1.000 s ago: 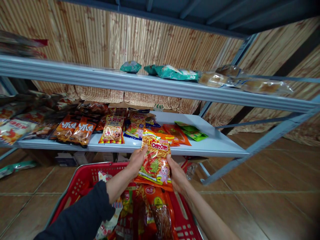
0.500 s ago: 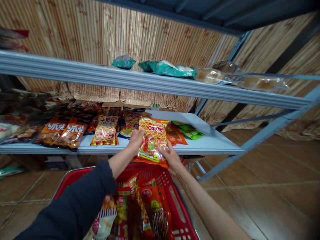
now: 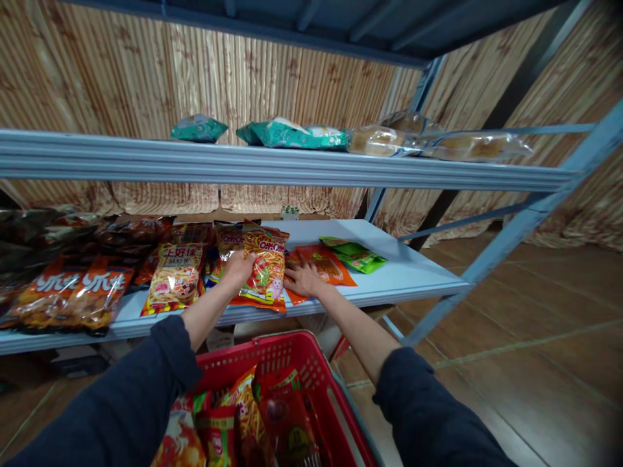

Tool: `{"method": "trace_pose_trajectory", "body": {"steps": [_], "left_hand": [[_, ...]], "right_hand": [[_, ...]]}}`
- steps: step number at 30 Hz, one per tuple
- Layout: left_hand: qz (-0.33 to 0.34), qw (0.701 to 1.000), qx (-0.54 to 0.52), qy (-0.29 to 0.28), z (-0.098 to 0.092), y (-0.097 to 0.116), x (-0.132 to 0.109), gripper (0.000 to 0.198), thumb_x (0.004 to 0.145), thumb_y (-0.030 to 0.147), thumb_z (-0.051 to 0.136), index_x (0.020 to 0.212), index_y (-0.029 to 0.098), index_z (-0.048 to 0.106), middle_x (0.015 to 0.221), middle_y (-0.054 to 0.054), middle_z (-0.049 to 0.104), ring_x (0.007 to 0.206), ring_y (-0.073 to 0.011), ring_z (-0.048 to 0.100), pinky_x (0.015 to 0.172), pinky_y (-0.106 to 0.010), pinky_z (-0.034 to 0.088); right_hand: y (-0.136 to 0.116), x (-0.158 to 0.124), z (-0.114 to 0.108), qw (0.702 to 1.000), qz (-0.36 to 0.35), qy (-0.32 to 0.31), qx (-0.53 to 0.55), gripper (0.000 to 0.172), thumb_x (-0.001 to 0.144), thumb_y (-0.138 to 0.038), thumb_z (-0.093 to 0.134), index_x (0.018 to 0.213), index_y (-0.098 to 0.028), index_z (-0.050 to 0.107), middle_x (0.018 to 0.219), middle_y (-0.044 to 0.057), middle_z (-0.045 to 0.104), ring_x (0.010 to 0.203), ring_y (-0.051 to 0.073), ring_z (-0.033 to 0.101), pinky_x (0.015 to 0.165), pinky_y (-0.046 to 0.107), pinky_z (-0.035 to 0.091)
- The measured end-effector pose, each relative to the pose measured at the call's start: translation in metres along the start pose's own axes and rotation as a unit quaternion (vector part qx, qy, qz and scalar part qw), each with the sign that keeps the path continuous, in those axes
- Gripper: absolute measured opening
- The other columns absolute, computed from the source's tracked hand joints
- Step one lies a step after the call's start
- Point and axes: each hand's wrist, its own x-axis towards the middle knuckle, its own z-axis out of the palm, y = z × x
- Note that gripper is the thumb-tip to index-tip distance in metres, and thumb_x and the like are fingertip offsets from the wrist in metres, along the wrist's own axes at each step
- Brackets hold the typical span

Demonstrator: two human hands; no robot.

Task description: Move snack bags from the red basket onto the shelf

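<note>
My left hand grips the left side of an orange and yellow noodle snack bag, which stands tilted at the lower shelf's front edge. Just right of that bag, my right hand has its fingers spread and rests on a flat orange packet. A green packet lies beyond it to the right. Beside my left hand, a cream and red snack bag lies on the lower shelf.
Below the shelf stands a red basket holding several snack bags. Orange and black bags fill the shelf's left part. Teal packets and clear-wrapped bread lie on the upper shelf. A slanted blue post is at the right.
The noodle snack bag has moved left and back over the shelf in my left hand. My right hand has let go of it and moved onto the orange packet. The view has shifted.
</note>
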Motion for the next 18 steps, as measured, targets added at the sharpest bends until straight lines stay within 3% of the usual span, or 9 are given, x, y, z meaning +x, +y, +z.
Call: {"method": "trace_pose_trajectory", "body": {"steps": [4, 9, 18], "left_hand": [[-0.017, 1.0, 0.009, -0.008, 0.017, -0.01, 0.006, 0.012, 0.074, 0.027, 0.06, 0.071, 0.016, 0.064, 0.064, -0.006, 0.066, 0.064, -0.0195, 0.062, 0.062, -0.027, 0.044], [-0.028, 0.999, 0.0, -0.015, 0.042, -0.011, 0.015, 0.011, 0.073, 0.027, 0.063, 0.073, 0.016, 0.066, 0.072, -0.01, 0.069, 0.08, -0.0245, 0.065, 0.068, -0.028, 0.046], [-0.037, 0.998, -0.048, -0.012, 0.062, -0.005, 0.024, 0.015, 0.073, 0.02, 0.063, 0.086, 0.017, 0.067, 0.094, -0.013, 0.07, 0.104, -0.0266, 0.059, 0.077, -0.026, 0.044]], "right_hand": [[0.008, 0.006, 0.015, 0.998, 0.062, -0.012, 0.011, 0.06, 0.084, -0.062, 0.029, 0.138, -0.035, 0.033, 0.148, 0.002, 0.03, 0.135, 0.04, 0.013, 0.103, 0.062, 0.01], [0.034, 0.005, 0.013, 0.993, 0.112, -0.025, 0.013, 0.066, 0.084, -0.065, 0.024, 0.14, -0.031, 0.03, 0.149, 0.007, 0.026, 0.133, 0.043, 0.017, 0.098, 0.066, 0.014], [0.064, 0.016, 0.008, 0.992, 0.124, 0.019, 0.024, 0.056, 0.087, -0.054, 0.035, 0.135, -0.027, 0.041, 0.144, 0.008, 0.036, 0.131, 0.039, 0.027, 0.101, 0.062, 0.019]]}}
